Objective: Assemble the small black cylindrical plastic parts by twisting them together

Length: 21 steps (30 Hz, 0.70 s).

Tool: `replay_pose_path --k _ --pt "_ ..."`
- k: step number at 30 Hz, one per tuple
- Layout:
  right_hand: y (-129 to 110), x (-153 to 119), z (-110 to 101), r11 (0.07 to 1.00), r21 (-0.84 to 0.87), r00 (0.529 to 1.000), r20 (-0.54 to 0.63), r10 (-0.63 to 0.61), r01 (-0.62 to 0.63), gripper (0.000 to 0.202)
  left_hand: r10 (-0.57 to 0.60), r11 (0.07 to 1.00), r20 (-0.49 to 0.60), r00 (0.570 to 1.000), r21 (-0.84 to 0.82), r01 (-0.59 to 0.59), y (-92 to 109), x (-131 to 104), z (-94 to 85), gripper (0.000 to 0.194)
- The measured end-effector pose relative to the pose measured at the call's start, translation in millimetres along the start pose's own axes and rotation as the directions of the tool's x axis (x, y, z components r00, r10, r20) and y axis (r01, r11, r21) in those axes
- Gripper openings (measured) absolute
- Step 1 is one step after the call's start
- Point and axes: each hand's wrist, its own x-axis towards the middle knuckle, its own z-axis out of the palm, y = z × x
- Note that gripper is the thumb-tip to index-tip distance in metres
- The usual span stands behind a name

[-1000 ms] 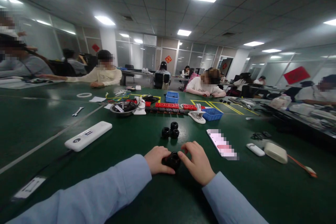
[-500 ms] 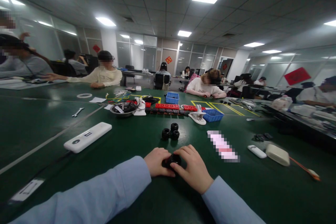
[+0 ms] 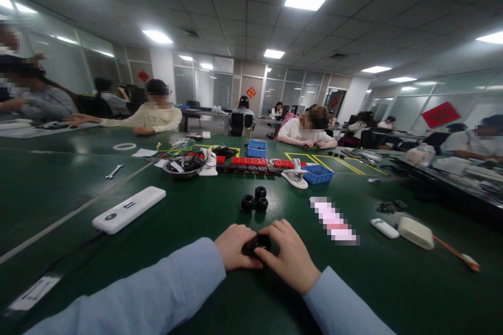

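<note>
Between my hands is a small black round part (image 3: 263,241) with a hollow-looking top, similar in look to a little wheel. My left hand (image 3: 234,247) is closed around its left side, thumb low in front. From the right, the fingers and thumb of my right hand (image 3: 290,255) curve over its rim and grip it. Much of the part is hidden by my fingers. Just beyond my hands, a cluster of several black wheel-like pieces (image 3: 260,201) stands on the green table (image 3: 188,209).
A white power strip (image 3: 129,209) and a wrench (image 3: 114,171) lie left. Further back are a metal bowl (image 3: 184,174), red blocks in a row (image 3: 249,161), a white clamp (image 3: 295,177) and blue trays (image 3: 317,173). Right sits a cream box (image 3: 415,232). Other people sit around.
The camera view has tilted slightly. My hands keep their hold on the black part, with barely any visible movement.
</note>
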Motion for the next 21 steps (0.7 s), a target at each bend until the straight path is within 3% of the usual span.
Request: replay_pose_path --k 21 --pt "0.2 0.0 -1.3 0.998 0.064 1.000 0.027 -0.007 0.005 0.014 0.024 0.999 -0.023 0.999 -0.020 -0.025 -3.4 0.5 1.5 0.040"
